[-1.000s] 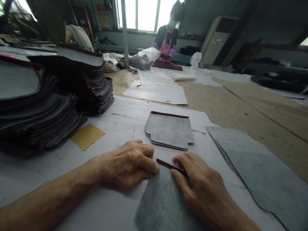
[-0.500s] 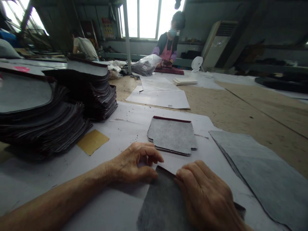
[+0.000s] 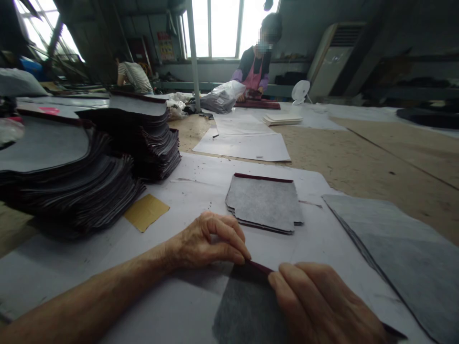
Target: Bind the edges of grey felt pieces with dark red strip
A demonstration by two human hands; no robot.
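Observation:
A grey fabric-backed panel (image 3: 247, 306) lies in front of me, its far edge folded into a narrow dark-red strip. At the left end of that strip, my left hand (image 3: 211, 241) pinches the fold between thumb and fingertips. My right hand (image 3: 319, 301) is closed over the strip farther right, its fingertips pressing on the edge and its palm hiding part of the panel. Just beyond both hands rests a small pile of notched grey panels (image 3: 265, 203), the top one with a dark-red folded edge.
Tall stacks of dark panels (image 3: 71, 186) stand on the left, beside a tan square (image 3: 147, 211). Larger grey sheets (image 3: 398, 248) lie at right. White paper (image 3: 247, 143) covers part of the far table, where a person in a pink apron (image 3: 253, 71) works near a small fan (image 3: 300, 91).
My left fingers have closed onto the panel's folded edge. My right hand has shifted right and nearer, and more of the dark-red strip shows between the hands.

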